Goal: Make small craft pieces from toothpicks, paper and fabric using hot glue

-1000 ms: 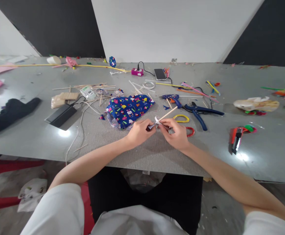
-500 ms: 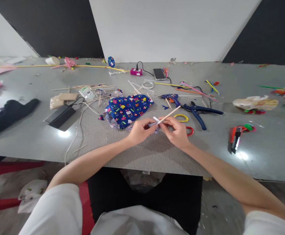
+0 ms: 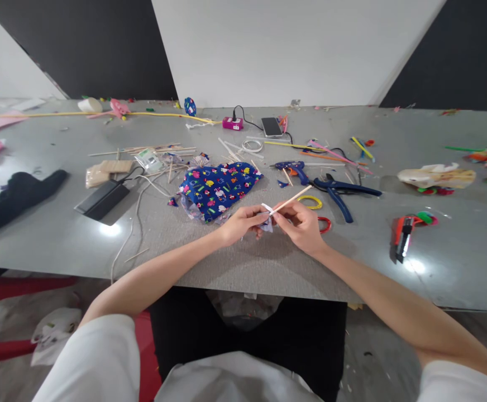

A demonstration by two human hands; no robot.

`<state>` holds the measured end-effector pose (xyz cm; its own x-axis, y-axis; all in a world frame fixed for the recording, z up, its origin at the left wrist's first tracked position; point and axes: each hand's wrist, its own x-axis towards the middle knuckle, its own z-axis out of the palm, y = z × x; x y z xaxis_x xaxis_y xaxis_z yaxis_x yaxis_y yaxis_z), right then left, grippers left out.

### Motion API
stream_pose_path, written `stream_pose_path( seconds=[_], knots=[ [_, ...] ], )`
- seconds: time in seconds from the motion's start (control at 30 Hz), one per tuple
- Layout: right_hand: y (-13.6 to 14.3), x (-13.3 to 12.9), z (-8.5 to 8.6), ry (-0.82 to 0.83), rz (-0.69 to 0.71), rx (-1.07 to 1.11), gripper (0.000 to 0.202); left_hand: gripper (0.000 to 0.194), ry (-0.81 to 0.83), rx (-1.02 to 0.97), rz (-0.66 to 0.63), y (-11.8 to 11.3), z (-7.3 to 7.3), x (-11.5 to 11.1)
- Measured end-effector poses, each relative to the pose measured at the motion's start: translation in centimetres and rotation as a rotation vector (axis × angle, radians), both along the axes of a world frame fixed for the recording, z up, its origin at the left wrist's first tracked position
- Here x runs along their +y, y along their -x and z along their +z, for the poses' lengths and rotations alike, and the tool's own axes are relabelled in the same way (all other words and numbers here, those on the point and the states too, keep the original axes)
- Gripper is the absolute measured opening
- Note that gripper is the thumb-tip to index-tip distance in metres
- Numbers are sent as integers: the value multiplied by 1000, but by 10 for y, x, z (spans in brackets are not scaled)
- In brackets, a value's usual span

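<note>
Stick (image 3: 296, 197): one, in right hand (image 3: 301, 224); glue gun (image 3: 290, 165): one.

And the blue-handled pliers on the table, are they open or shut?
Open: the blue-handled pliers lie with their two handles spread wide apart.

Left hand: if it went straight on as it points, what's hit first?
Probably the near end of the stick, then the right hand; they're too close together to be sure of depth.
</note>
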<state>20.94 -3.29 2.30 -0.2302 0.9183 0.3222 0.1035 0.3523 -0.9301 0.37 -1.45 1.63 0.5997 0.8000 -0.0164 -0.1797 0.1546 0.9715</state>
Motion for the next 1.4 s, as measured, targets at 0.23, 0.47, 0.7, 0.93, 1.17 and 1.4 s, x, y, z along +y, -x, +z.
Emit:
stream_pose_path(
  seconds=[0.23,0.47,0.7,0.93,1.17,1.4],
  knots=[
    [1,1,-6,-93,-21,-32,16,20,-540,426,280,-3,0,-17],
    [1,0,-3,-190,-42,-144,8,9,-939,647,462,0,-3,-20],
    [0,0,-5,-137,-11,-131,8,15,-1271,795,582,2,1,-18],
    [0,0,-4,-163,-14,-135,8,15,-1485,767,523,9,-1,-12],
    [2,1,-4,-194,-62,-151,16,18,-1449,655,484,7,-4,-10],
    [4,-2,-4,-155,-74,-95,21,11,-1261,491,590,2,-2,-11]
  ],
)
